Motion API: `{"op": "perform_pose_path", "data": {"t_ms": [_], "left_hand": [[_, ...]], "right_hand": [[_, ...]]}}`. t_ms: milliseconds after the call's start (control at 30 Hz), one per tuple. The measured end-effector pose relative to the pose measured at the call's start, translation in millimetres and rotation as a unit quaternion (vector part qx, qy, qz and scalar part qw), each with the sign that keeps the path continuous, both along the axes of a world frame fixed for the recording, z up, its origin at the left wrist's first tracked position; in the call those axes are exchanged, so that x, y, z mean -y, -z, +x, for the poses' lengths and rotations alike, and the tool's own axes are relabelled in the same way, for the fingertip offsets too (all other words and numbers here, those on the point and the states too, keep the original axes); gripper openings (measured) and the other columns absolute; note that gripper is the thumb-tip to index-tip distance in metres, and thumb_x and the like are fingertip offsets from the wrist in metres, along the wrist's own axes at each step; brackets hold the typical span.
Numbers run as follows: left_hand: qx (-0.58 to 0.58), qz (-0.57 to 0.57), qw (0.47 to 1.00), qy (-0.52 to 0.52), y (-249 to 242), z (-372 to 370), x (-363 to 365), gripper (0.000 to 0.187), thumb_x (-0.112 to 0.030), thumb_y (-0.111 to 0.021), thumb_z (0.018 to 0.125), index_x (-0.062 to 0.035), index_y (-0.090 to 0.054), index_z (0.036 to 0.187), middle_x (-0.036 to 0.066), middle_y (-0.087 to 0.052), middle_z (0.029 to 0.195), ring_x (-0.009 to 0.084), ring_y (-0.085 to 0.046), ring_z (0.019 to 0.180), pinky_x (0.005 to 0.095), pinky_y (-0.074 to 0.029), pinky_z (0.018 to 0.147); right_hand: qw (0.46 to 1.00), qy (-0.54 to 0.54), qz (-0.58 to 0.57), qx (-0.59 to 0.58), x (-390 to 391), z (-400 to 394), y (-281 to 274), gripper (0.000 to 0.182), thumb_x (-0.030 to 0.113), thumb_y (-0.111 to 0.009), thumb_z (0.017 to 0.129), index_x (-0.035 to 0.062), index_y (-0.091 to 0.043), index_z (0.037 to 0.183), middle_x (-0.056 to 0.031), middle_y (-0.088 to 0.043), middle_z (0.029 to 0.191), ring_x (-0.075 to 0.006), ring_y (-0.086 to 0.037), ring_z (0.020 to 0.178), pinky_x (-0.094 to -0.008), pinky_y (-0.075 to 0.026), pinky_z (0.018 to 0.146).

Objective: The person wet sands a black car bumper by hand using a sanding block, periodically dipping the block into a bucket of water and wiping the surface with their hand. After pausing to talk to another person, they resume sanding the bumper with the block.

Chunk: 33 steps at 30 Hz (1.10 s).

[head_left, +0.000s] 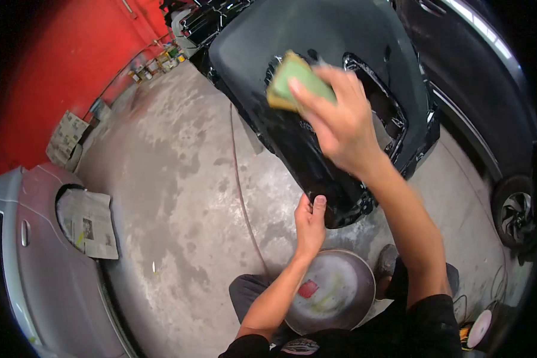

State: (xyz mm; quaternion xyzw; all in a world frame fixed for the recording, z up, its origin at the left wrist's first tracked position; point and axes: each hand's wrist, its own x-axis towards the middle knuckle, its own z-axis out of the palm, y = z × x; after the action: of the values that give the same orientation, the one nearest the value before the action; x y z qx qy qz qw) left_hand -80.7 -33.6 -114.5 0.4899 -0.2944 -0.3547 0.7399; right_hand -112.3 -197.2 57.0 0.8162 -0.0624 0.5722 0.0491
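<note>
A large dark car body panel (316,36), wet and glossy along its lower part, spans the upper middle of the view. My right hand (346,113) is closed on a green and yellow sponge (301,83) over the panel's wet surface, left of an oval opening. Fingers wrapped round its lower edge, my left hand (311,224) grips the panel at its bottom corner. Below it, between my legs, sits a round basin (340,298) of cloudy water with a small red piece (308,289) in it.
A dark car (471,77) stands at right, its wheel (515,209) near the floor's edge. At left is a silver car (53,262) with newspaper (95,227) over its wheel arch. A hose (238,179) crosses the floor. Cans (155,64) line the red wall (53,59).
</note>
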Motion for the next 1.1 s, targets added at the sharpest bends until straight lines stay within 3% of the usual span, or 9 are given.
{"op": "perform_pose_path", "data": {"t_ms": [167, 233, 367, 533, 767, 867, 967, 1100], "left_hand": [[0.021, -0.008, 1.000, -0.021, 11, -1, 8, 0.036, -0.034, -0.065, 0.114, -0.0005, -0.065, 0.129, -0.005, -0.066, 0.102, 0.0048, -0.054, 0.089, 0.0222, -0.046, 0.081], [0.009, 0.021, 1.000, 0.004, 17, 1, 4, 0.045, -0.038, -0.060, 0.116, 0.0032, -0.063, 0.135, 0.006, -0.072, 0.123, 0.0134, -0.062, 0.111, 0.0315, -0.048, 0.102], [0.011, 0.021, 1.000, 0.019, 6, 5, 4, 0.044, -0.037, -0.059, 0.116, 0.0029, -0.063, 0.135, 0.005, -0.071, 0.123, 0.0126, -0.061, 0.111, 0.0306, -0.048, 0.101], [0.021, 0.015, 1.000, 0.007, 9, 1, 0, 0.045, -0.037, -0.060, 0.116, 0.0029, -0.062, 0.136, 0.005, -0.071, 0.123, 0.0121, -0.061, 0.111, 0.0305, -0.048, 0.100], [0.025, 0.012, 1.000, -0.006, 1, -1, 1, 0.045, -0.038, -0.060, 0.116, 0.0023, -0.062, 0.134, 0.002, -0.069, 0.117, 0.0114, -0.059, 0.105, 0.0295, -0.047, 0.097], [0.024, 0.002, 1.000, -0.018, -1, -3, -1, 0.045, -0.038, -0.061, 0.116, 0.0024, -0.062, 0.135, 0.004, -0.070, 0.119, 0.0115, -0.060, 0.107, 0.0296, -0.048, 0.098], [0.022, 0.041, 0.999, 0.026, -1, 5, -3, 0.047, -0.037, -0.060, 0.116, 0.0028, -0.062, 0.140, 0.006, -0.072, 0.123, 0.0138, -0.062, 0.111, 0.0310, -0.048, 0.102], [0.017, 0.000, 1.000, -0.009, -4, 0, 2, 0.042, -0.036, -0.059, 0.117, 0.0015, -0.064, 0.134, 0.002, -0.070, 0.116, 0.0110, -0.060, 0.104, 0.0294, -0.048, 0.095]], "right_hand": [[0.999, -0.004, -0.034, -0.011, 5, -7, 0, 0.051, 0.007, -0.077, 0.084, 0.0157, -0.076, 0.134, -0.0188, -0.067, 0.125, -0.0378, -0.063, 0.109, -0.0475, -0.049, 0.091], [1.000, 0.016, -0.014, -0.005, 9, 9, -17, 0.047, 0.006, -0.076, 0.084, 0.0148, -0.077, 0.130, -0.0190, -0.067, 0.125, -0.0375, -0.064, 0.110, -0.0465, -0.049, 0.092], [1.000, 0.001, 0.019, -0.015, -13, -16, 10, 0.046, 0.005, -0.076, 0.084, 0.0141, -0.077, 0.129, -0.0201, -0.067, 0.124, -0.0381, -0.064, 0.112, -0.0462, -0.049, 0.092], [0.999, 0.015, -0.029, -0.019, 15, 7, -20, 0.047, 0.006, -0.076, 0.083, 0.0146, -0.077, 0.130, -0.0201, -0.066, 0.125, -0.0382, -0.064, 0.112, -0.0452, -0.049, 0.091], [1.000, -0.007, -0.008, -0.029, -14, -16, 5, 0.049, 0.003, -0.074, 0.084, 0.0150, -0.075, 0.132, -0.0197, -0.065, 0.122, -0.0392, -0.063, 0.111, -0.0462, -0.049, 0.092], [1.000, 0.001, -0.012, -0.008, 9, 6, -17, 0.049, 0.002, -0.075, 0.084, 0.0161, -0.076, 0.131, -0.0200, -0.065, 0.122, -0.0392, -0.063, 0.111, -0.0474, -0.049, 0.093], [1.000, 0.007, 0.008, -0.006, -7, -4, -3, 0.050, 0.002, -0.075, 0.084, 0.0159, -0.076, 0.132, -0.0204, -0.066, 0.123, -0.0388, -0.063, 0.111, -0.0470, -0.049, 0.093], [1.000, -0.005, -0.005, -0.030, -14, -19, 9, 0.050, 0.003, -0.075, 0.084, 0.0160, -0.076, 0.132, -0.0208, -0.066, 0.126, -0.0381, -0.064, 0.112, -0.0465, -0.049, 0.093]]}}
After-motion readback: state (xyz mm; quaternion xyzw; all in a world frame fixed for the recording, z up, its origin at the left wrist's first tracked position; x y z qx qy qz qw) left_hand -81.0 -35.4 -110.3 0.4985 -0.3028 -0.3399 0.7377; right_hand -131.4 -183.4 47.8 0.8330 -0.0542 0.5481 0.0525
